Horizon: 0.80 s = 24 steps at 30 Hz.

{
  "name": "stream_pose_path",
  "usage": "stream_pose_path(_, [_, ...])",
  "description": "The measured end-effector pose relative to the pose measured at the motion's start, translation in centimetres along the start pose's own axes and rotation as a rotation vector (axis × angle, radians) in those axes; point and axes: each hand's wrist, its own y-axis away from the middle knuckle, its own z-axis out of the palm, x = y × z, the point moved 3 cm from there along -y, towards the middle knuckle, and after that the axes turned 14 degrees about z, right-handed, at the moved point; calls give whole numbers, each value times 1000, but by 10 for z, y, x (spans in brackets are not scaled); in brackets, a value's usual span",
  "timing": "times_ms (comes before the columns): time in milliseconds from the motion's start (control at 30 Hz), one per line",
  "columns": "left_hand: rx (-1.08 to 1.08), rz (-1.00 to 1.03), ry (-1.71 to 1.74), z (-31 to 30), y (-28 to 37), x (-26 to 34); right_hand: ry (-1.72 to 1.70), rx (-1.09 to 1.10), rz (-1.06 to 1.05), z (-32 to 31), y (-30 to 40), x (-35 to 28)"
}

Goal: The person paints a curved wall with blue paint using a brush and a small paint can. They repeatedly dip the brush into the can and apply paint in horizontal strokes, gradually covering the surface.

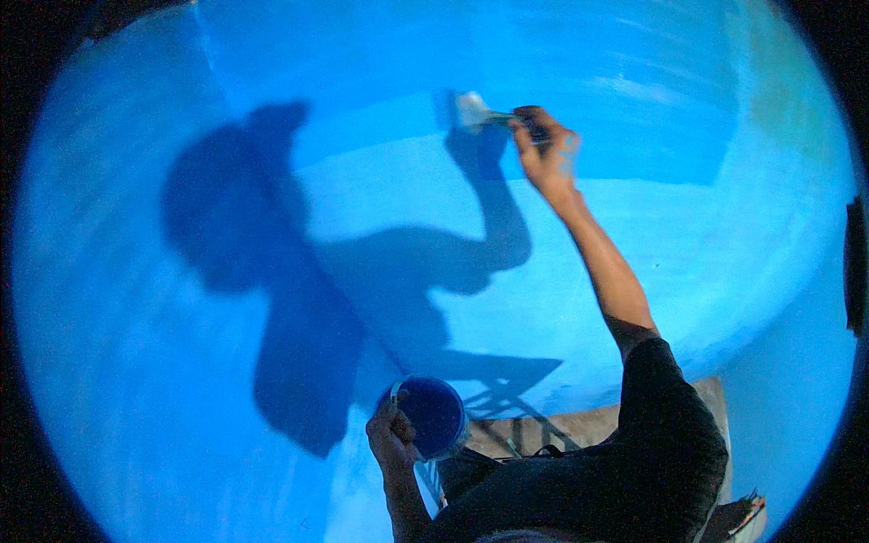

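A paintbrush (477,112) is gripped by its handle in my right hand (551,149), at the top centre of the view. Its pale, slightly blurred bristles lie at a blue wall (584,237), along the boundary between a darker blue band and lighter blue below. My left hand (392,431), low in the middle, holds a round bucket (434,417) by its rim. Dark blue paint appears to be inside; its level is hard to tell. Part of my right hand's grip is in shadow.
My shadow falls broadly across the wall at left and centre. A brownish floor strip (590,424) shows below the wall. A dark object (855,265) stands at the far right edge, and an unclear object (747,516) lies at the lower right.
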Motion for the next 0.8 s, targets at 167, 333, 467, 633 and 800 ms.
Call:
stream_pose_path(167, [-15, -47, 68, -6, -15, 16, 200, 126, 51, -89, -3, 4])
stream_pose_path(333, [37, -117, 195, 9, -21, 30, 93, 248, 53, -162, 13, -12])
stream_pose_path(467, [-37, -152, 180, 14, -34, 47, -145, 86, 251, -166, 47, -42])
stream_pose_path(633, [-116, -196, 69, 9, -40, 70, -244, -433, 441, -123, 109, -87])
stream_pose_path(800, [-166, -299, 166, -5, -53, 102, -99, -866, 497, -63, 168, -114])
